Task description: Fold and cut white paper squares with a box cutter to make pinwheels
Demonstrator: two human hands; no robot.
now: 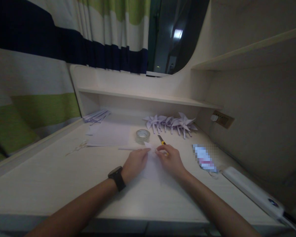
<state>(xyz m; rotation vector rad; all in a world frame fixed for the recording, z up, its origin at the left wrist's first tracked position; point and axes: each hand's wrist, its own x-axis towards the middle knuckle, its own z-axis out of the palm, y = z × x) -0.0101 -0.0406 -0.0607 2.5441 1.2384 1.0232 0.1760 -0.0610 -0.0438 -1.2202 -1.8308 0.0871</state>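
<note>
A piece of white paper (pixel 152 167) lies on the desk in front of me, with a pointed flap raised at its far end. My left hand (pixel 136 163), with a dark watch on the wrist, presses its closed fingers on the paper's left side. From the right, my right hand (pixel 171 161) pinches part of the same paper with thumb and fingertips. Just beyond that hand lies a yellow utility knife (pixel 162 141), partly hidden by the fingers. A roll of clear tape (pixel 142 135) sits behind the paper. Past my left hand runs a thin white paper stick (pixel 126 149).
Several paper pinwheels (pixel 184 122) lie at the back right. White sheets (pixel 111 133), rolled paper sticks (pixel 96 116) and scissors (pixel 77 147) are on the left. A blurred phone-like object (pixel 204 158) and a long white device (pixel 253 191) lie at the right. A low shelf (pixel 143 94) overhangs the back.
</note>
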